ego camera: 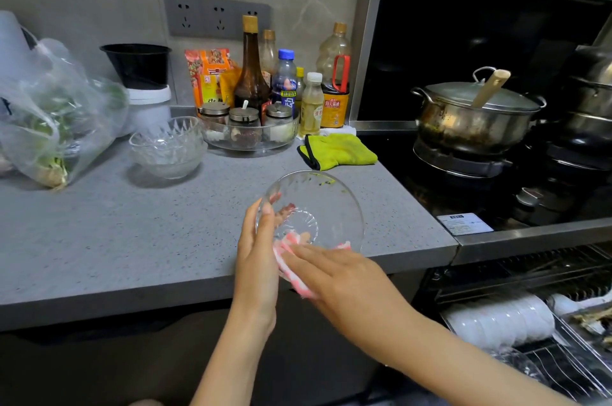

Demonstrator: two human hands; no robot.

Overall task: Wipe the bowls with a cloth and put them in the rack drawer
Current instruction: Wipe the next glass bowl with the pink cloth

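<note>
Two hands: my left hand (256, 250) grips the clear round glass bowl (318, 203) by its rim; my right hand (344, 276) covers the pink-white cloth (287, 268), its grasp hidden from view.

A bowl (318, 203) was held above the front edge of the desk (132, 240), the left hand (256, 256) at its left rim and the right hand (344, 276) at its near rim, with the cloth (287, 244) between that hand and the glass. Behind and to the left, nested bowls (167, 149) stood on the desk, with a bag (56, 121) further left. A tray of jars (251, 140) sat to the right of the nested bowls, with bottles (251, 74) behind it against the wall. A folded towel (337, 150) lay at the desk's right edge. Right of the desk was the stove (463, 174), a pot (473, 117) on it. Below the stove, the rack drawer (563, 366) stood open with stacked dishes (500, 323) in it.
</note>
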